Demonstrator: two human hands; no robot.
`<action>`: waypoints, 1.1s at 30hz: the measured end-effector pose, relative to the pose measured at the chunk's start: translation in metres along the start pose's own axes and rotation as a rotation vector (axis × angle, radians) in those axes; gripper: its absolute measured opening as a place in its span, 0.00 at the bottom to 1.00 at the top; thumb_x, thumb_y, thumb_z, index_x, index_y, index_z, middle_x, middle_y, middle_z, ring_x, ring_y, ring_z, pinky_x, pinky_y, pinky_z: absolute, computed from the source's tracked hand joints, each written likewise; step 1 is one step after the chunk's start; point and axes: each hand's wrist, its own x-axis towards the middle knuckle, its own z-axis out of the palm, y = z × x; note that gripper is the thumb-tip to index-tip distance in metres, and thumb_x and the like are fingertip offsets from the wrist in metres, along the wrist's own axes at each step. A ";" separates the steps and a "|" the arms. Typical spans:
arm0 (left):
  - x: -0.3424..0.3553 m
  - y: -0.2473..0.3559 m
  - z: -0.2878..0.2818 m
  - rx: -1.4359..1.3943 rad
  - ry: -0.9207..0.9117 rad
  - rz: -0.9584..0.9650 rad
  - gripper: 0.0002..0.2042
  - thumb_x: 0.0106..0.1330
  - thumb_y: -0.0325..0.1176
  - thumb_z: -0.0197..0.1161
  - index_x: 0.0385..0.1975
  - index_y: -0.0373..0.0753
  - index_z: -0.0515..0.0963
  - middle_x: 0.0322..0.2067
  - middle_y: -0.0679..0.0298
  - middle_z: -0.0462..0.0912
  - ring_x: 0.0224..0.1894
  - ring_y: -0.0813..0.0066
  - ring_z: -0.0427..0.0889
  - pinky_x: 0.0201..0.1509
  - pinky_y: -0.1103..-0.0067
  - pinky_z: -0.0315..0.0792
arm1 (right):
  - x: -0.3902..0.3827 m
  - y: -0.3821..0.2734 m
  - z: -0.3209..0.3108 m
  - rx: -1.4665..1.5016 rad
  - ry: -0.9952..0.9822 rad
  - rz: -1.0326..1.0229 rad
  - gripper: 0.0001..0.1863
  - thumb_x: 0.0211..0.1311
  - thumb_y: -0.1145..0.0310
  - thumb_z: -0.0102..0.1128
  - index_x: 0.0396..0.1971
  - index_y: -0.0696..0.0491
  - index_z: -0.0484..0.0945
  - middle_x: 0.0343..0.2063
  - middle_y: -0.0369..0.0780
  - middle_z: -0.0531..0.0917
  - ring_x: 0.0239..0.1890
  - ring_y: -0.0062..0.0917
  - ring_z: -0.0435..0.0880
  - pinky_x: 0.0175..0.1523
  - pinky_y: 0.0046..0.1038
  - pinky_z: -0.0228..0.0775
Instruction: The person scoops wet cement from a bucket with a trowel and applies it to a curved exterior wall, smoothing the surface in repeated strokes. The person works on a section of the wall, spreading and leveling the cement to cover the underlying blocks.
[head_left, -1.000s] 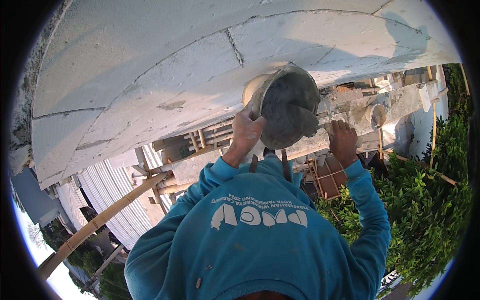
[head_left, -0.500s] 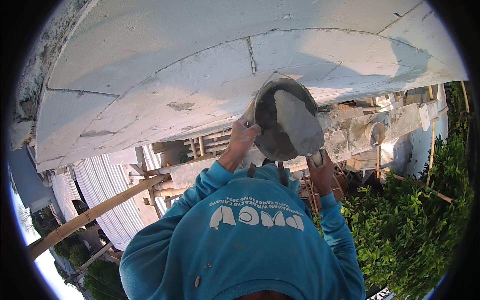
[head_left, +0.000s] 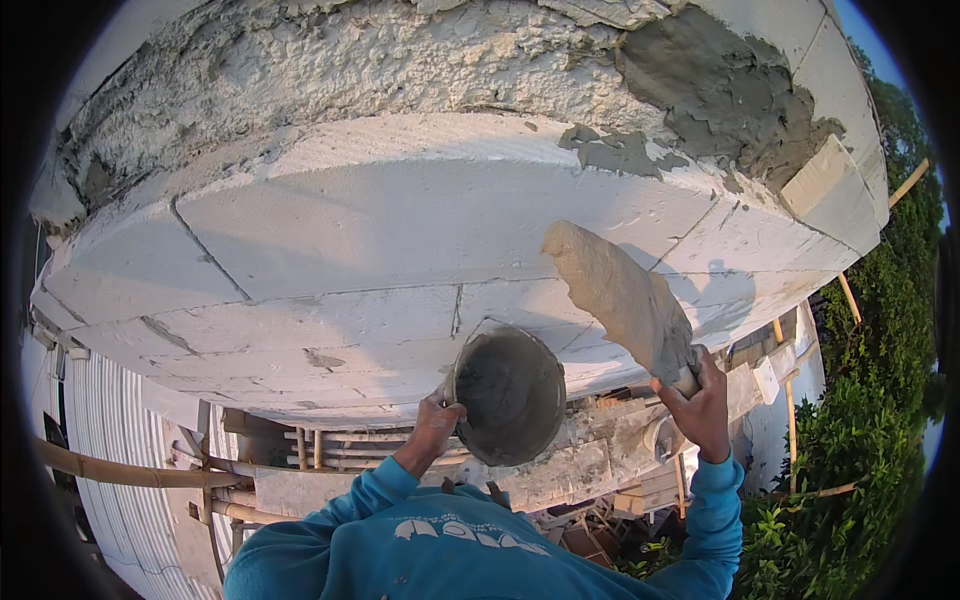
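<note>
My left hand (head_left: 430, 430) grips the rim of a round dark bucket (head_left: 540, 440) at its left side. Grey wet mortar (head_left: 495, 375) lies inside the bucket, which is held tilted in front of my torso. To the right, my right hand (head_left: 703, 408) is closed around the handle of a trowel (head_left: 675, 350). A long heap of mortar (head_left: 610, 285) covers its blade, which is raised toward the upper left, above the bucket and in front of the block wall (head_left: 380, 225).
Along the wall's rough top, a patch of wet mortar (head_left: 725, 95) lies at the right. Below are a plank platform (head_left: 560, 480) and a bamboo pole (head_left: 120, 468). Corrugated sheeting (head_left: 105, 420) is at left, leafy branches (head_left: 850, 520) at right.
My right hand has lifted the mortar-loaded trowel out of the bucket, up and to the right. The view has tipped up, bringing the wall top into sight. My left hand still holds the bucket.
</note>
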 end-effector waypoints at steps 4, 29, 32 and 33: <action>-0.009 0.004 0.006 -0.010 0.023 0.033 0.23 0.49 0.17 0.58 0.50 0.28 0.74 0.34 0.63 0.80 0.30 0.78 0.75 0.34 0.81 0.71 | 0.066 -0.031 -0.062 -0.015 0.012 -0.167 0.24 0.52 0.62 0.71 0.44 0.62 0.75 0.32 0.43 0.81 0.36 0.28 0.79 0.44 0.28 0.71; -0.005 -0.042 0.023 -0.068 0.192 0.045 0.22 0.49 0.19 0.59 0.49 0.27 0.74 0.32 0.62 0.81 0.31 0.75 0.78 0.34 0.80 0.73 | 0.277 -0.129 -0.186 -0.154 -0.141 -0.353 0.32 0.53 0.42 0.65 0.45 0.54 0.72 0.26 0.34 0.78 0.24 0.15 0.79 0.21 0.14 0.70; 0.007 -0.061 0.017 -0.031 0.190 0.035 0.21 0.49 0.19 0.59 0.47 0.26 0.75 0.32 0.60 0.82 0.31 0.74 0.78 0.35 0.79 0.73 | 0.277 -0.126 -0.213 -0.147 -0.148 -0.335 0.32 0.54 0.42 0.64 0.45 0.55 0.72 0.27 0.35 0.78 0.22 0.14 0.78 0.21 0.14 0.70; 0.005 -0.058 0.017 -0.057 0.201 0.053 0.21 0.49 0.19 0.59 0.47 0.25 0.75 0.32 0.60 0.81 0.31 0.74 0.78 0.35 0.79 0.73 | 0.273 -0.125 -0.221 -0.120 -0.167 -0.304 0.31 0.56 0.43 0.63 0.46 0.55 0.73 0.26 0.35 0.78 0.20 0.13 0.75 0.19 0.14 0.67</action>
